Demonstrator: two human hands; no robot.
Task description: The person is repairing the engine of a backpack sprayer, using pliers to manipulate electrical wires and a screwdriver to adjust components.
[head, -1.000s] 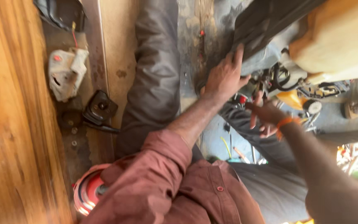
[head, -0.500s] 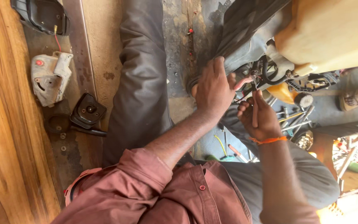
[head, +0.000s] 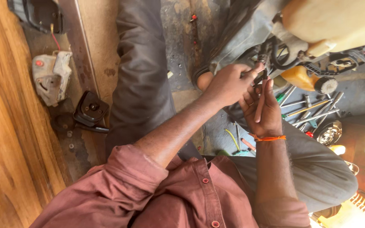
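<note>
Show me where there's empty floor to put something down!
Bare floor lies between the grey trouser leg and the dark machine part that both hands work on, and beside the metal strip. It is crowded right of the right hand, where loose tools lie.

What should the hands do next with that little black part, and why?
Probably keep the left hand pinching the black part steady while the right hand brings its fingers up to it. Both hands meet at that part under the machine, and the right palm is open, holding nothing I can see.
</note>
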